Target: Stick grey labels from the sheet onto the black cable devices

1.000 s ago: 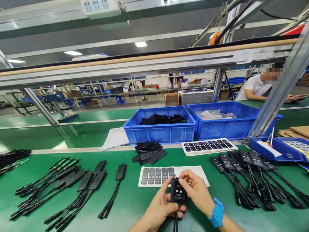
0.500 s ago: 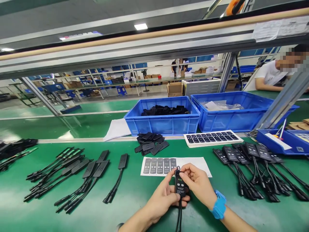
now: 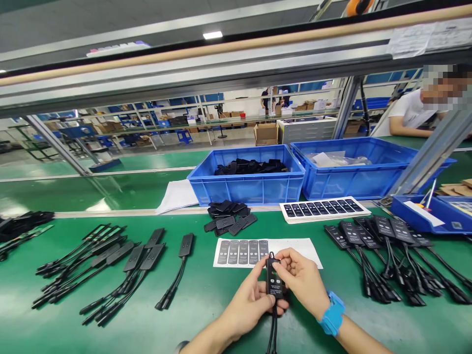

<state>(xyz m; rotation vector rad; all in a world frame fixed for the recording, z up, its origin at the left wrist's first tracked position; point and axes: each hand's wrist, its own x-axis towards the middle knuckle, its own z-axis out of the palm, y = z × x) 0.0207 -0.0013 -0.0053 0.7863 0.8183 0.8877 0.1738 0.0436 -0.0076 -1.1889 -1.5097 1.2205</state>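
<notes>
A small black controller box [image 3: 274,290] with a printed label on its face and two black cables is held upright in front of me. My left hand [image 3: 250,299] wraps round its lower part, thumb on the front near the cable end. With my right hand [image 3: 303,275], I grip the upper right corner, thumb pressed on the label and fingers curled behind. A small loop sticks up from the top of the box. Just beyond my hands lies a white label sheet [image 3: 295,247] with several dark labels on its left part.
Unlabelled cabled boxes [image 3: 147,255] lie to the left, labelled ones [image 3: 383,238] to the right. Loose black covers [image 3: 230,219] sit before a blue bin [image 3: 247,189] of black parts. Another blue bin [image 3: 342,182], a label stack [image 3: 324,209] and a person [image 3: 409,115] are farther right.
The view has shifted slightly. Both hands keep the same hold on the controller box, and my right thumb has barely moved on the label.
</notes>
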